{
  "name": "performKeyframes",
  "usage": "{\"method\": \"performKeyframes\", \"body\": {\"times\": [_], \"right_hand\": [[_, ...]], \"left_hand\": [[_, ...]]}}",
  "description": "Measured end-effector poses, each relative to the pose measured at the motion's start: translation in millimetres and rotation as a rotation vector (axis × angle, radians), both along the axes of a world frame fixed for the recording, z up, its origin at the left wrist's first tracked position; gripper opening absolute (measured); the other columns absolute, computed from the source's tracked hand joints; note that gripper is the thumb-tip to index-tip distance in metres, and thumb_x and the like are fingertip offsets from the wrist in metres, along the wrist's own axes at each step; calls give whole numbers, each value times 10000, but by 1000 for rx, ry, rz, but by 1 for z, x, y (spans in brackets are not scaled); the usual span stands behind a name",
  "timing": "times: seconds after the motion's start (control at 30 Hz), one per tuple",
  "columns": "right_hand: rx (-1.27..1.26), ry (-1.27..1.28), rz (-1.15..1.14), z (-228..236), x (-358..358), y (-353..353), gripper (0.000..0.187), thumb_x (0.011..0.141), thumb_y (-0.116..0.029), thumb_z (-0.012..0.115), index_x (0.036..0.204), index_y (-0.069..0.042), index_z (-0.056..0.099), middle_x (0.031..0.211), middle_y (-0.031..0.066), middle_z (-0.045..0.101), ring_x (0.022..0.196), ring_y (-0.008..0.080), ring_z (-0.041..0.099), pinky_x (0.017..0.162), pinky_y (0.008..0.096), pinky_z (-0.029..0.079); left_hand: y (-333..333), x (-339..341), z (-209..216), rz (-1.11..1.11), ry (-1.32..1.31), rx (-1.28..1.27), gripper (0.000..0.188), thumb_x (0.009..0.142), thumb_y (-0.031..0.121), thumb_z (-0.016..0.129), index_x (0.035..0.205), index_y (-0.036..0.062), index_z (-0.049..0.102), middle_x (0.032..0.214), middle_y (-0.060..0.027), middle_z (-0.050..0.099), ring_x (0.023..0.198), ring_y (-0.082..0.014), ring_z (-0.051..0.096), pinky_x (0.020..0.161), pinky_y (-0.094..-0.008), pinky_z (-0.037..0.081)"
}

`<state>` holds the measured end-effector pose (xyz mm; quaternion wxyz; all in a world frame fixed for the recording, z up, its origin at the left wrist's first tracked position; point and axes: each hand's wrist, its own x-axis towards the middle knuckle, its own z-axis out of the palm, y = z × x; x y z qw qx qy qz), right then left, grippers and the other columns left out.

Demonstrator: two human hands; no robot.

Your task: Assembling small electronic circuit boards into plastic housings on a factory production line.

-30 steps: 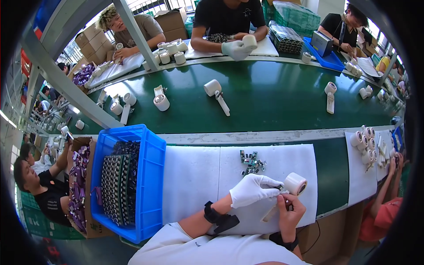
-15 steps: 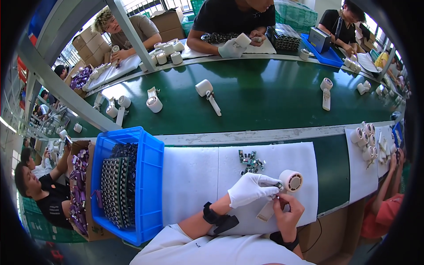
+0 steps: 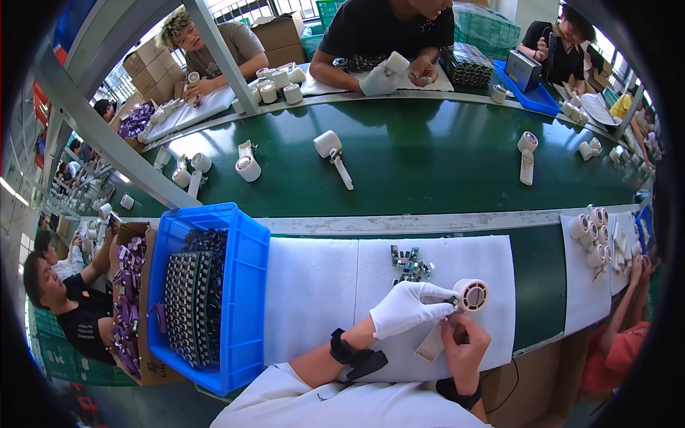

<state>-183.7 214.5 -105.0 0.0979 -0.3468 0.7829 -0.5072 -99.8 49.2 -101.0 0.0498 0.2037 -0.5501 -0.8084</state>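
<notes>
My left hand [image 3: 410, 310], in a white glove, pinches a small green circuit board [image 3: 453, 300] between thumb and fingers. Just below the board, my bare right hand [image 3: 465, 349] has its thumb and forefinger closed together; whatever they hold is too small to make out. Beside my fingertips rests a white handheld fan [image 3: 472, 294], its round grilled head facing up and its flat handle [image 3: 429, 344] passing beneath my hands. Beyond my left hand a loose pile of small circuit boards [image 3: 410, 267] lies on the white foam sheet [image 3: 314, 299].
Left of the sheet stands a blue bin [image 3: 246, 299] with stacked circuit-board panels [image 3: 187, 299]. A carton of purple parts [image 3: 128, 307] sits beyond it. Across the green conveyor [image 3: 428, 164] lie several white fans [image 3: 327, 145]; co-workers sit along its far side.
Both my hands stay at the fan with the board, hardly moving. The whole view has shifted slightly. Across the conveyor, the far-right co-worker has raised a hand.
</notes>
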Motion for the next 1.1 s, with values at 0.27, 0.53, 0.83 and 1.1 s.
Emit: {"method": "performKeyframes", "body": {"times": [0.27, 0.53, 0.83, 1.1], "right_hand": [[8, 125, 42, 6, 1, -6, 132, 784, -32, 757, 893, 7, 694, 606, 44, 569, 492, 91, 446, 474, 256, 340], [-48, 86, -47, 0, 3, 1, 89, 795, -32, 730, 861, 7, 686, 601, 31, 564, 499, 80, 463, 478, 249, 356], [-154, -81, -114, -4, -8, -11, 119, 859, -103, 685, 869, 15, 668, 613, -18, 554, 557, 41, 466, 506, 219, 358], [-172, -123, -163, -7, -12, -7, 67, 843, -74, 700, 868, -13, 686, 602, -43, 556, 536, 10, 454, 488, 191, 340]], "left_hand": [[-3, -1, 8, 71, 8, -29, 301, 893, 97, 735, 1185, 33, 704, 1057, -55, 729, 952, -100, 657, 860, -249, 544], [3, 5, 10, 73, -31, -37, 334, 887, 106, 745, 1206, 21, 690, 1068, -53, 728, 963, -99, 657, 874, -250, 539], [3, 0, 17, 53, -65, -188, 284, 893, 28, 710, 1174, -16, 698, 1085, -61, 725, 969, -90, 640, 877, -252, 538], [7, -9, 9, 3, -57, -197, 271, 897, -46, 665, 1165, -28, 695, 1106, -87, 714, 973, -131, 672, 892, -271, 554]]}}
